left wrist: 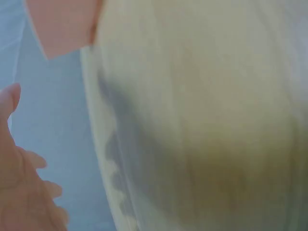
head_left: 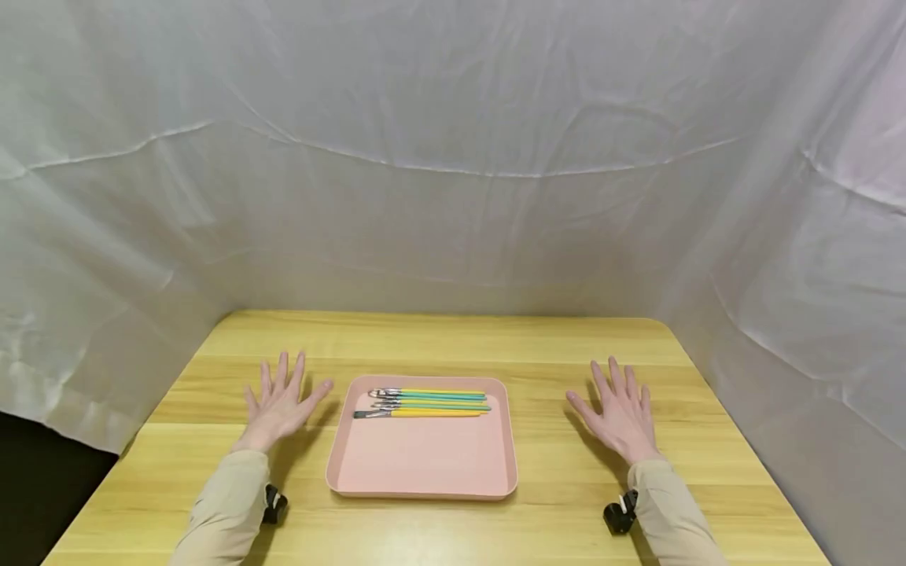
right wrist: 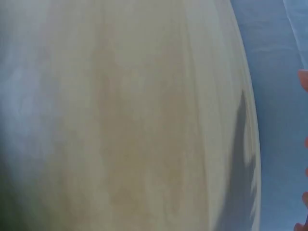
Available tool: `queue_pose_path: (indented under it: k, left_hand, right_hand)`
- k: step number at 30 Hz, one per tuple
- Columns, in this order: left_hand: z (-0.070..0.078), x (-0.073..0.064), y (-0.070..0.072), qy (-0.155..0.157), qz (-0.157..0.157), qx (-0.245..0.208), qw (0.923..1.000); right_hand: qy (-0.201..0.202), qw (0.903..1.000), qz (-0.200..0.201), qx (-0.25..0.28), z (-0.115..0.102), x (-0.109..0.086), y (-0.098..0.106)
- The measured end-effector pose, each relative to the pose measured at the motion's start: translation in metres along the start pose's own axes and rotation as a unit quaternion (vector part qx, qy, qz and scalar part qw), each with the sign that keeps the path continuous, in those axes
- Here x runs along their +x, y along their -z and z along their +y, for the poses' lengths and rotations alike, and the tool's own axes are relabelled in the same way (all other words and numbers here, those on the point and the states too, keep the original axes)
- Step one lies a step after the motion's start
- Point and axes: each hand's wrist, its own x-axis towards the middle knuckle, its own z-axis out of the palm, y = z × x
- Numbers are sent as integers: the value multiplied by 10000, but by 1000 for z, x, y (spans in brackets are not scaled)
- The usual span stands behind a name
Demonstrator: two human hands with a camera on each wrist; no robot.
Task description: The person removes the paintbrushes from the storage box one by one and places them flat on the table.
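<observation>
A pink rectangular tray (head_left: 425, 464) lies on the table between my two hands. Several paintbrushes (head_left: 432, 405) with yellow and teal handles lie side by side along its far half, bristles to the left. My left hand (head_left: 278, 410) is spread with straight fingers to the left of the tray, holding nothing; its thumb points toward the tray's far left corner. To the right of the tray, my right hand (head_left: 620, 417) has its fingers spread too, with nothing in it. In the left wrist view, part of the tray (left wrist: 65, 24) shows at the top.
The wooden table (head_left: 566, 511) has rounded far corners. A pale grey cloth (head_left: 453, 236) hangs behind it and along both sides. Small black cameras are worn on the left wrist (head_left: 274, 505) and the right wrist (head_left: 620, 515). A dark area (head_left: 42, 472) shows at lower left.
</observation>
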Motion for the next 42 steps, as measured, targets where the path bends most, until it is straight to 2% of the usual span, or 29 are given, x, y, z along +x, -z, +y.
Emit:
queue_pose_path:
  k: [3, 5, 8, 11, 14, 17, 21, 26, 30, 37, 42]
  left_hand:
    - [2, 3, 3, 43, -343, -775, 9964]
    - [3, 4, 5, 30, -587, -1489, 9871]
    - [3, 3, 8, -57, -936, -2516, 9633]
    - [4, 1, 10, -196, -1197, -3305, 9360]
    - [6, -1, 10, -328, -1396, -3861, 9112]
    - [7, -2, 9, -298, -1588, -4221, 8920]
    - [7, -2, 6, -311, -1890, -4297, 8824]
    - [5, -2, 3, -574, -2271, -4258, 8740]
    - [5, -3, 1, -670, -2325, -4214, 8740]
    - [8, -4, 1, -532, -2388, -4336, 8673]
    - [7, -4, 0, -563, -2341, -4307, 8698]
  right_hand:
    - [-90, 9993, -165, 331, -1, 1, 1]
    - [-162, 9972, -278, 671, -2, 2, 2]
    - [-252, 9904, -453, 1280, -2, 3, 3]
    - [-276, 9812, -590, 1818, -1, 5, 4]
    - [-247, 9734, -659, 2181, -1, 7, 4]
    - [-221, 9698, -675, 2335, -1, 8, 4]
    - [-211, 9689, -697, 2367, -1, 9, 2]
    - [-162, 9689, -718, 2364, -4, 7, 1]
    - [-110, 9694, -783, 2323, -8, 6, 2]
    - [-58, 9708, -843, 2246, -12, 8, -1]
    - [56, 9709, -870, 2232, -20, 11, -2]
